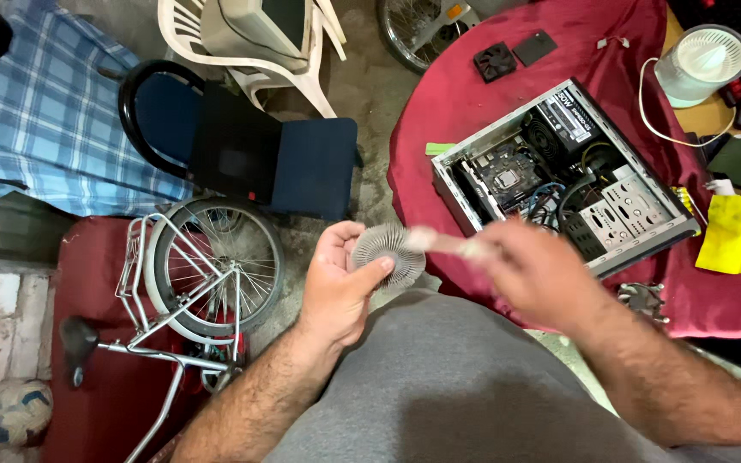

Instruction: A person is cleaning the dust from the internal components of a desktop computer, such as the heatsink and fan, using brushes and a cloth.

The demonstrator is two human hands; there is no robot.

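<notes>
Left hand (336,279) is curled around a round finned heatsink (386,253), thumb across its face, held over the lap. Right hand (535,273), blurred, grips a pale brush (439,243) touching the heatsink, beside the desk (439,111).

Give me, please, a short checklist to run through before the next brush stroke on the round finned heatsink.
1. Left hand grips the round finned heatsink firmly by its rim: ok.
2. Right hand holds the brush: ok, though blurred by motion.
3. Brush tip meets the fins: ok, it overlaps the heatsink's face.
4. Fins free of dust: cannot tell.
5. Open computer case lies flat on the red-clothed table: ok.
6. Loose fan sits safely at the table edge: cannot tell.
</notes>
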